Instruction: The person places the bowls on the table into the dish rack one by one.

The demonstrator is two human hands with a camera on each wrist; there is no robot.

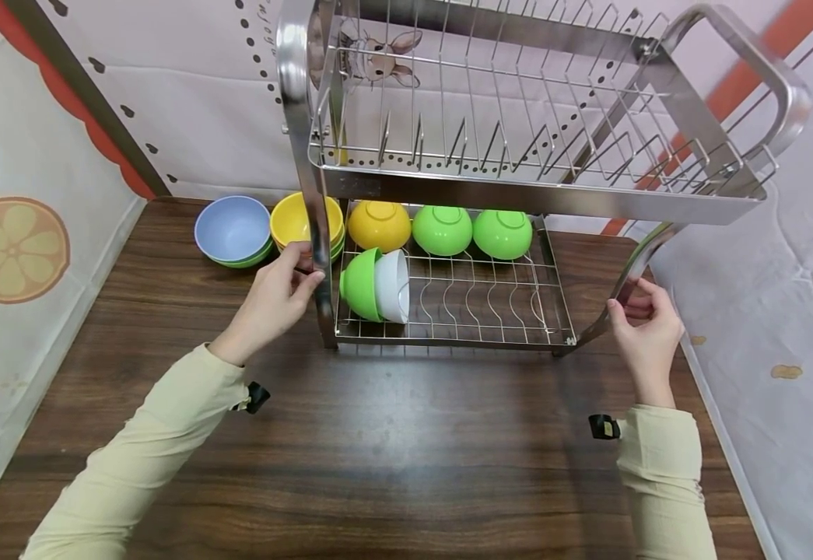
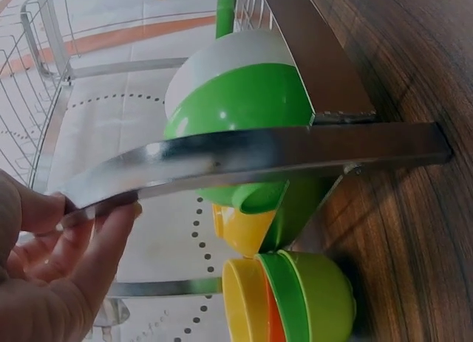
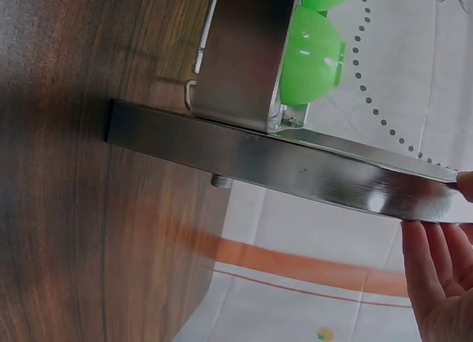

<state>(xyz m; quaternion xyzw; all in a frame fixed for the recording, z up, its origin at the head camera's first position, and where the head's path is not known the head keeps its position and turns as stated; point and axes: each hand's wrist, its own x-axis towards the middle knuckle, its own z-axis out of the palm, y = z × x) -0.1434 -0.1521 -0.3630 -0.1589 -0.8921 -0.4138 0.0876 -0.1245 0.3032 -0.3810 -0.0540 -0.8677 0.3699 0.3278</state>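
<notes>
A two-tier metal dish rack (image 1: 546,194) stands at the back of the wooden table. My left hand (image 1: 276,292) pinches its left front upright between thumb and fingers, and my right hand (image 1: 646,330) grips the right front upright the same way. On the lower tier, a green bowl (image 1: 359,286) and a white bowl (image 1: 394,288) stand tilted on their sides at the front left. Behind them, an orange-yellow bowl (image 1: 380,225) and two green bowls, one in the middle (image 1: 442,231) and one at right (image 1: 502,235), lie upside down. The upper tier holds no dishes.
Left of the rack, a blue bowl (image 1: 233,228) sits nested in a green one. Beside it is a stack topped by a yellow bowl (image 1: 297,220), close to the left upright. Patterned cloth walls (image 1: 777,334) border the table (image 1: 392,435) at both sides and the back.
</notes>
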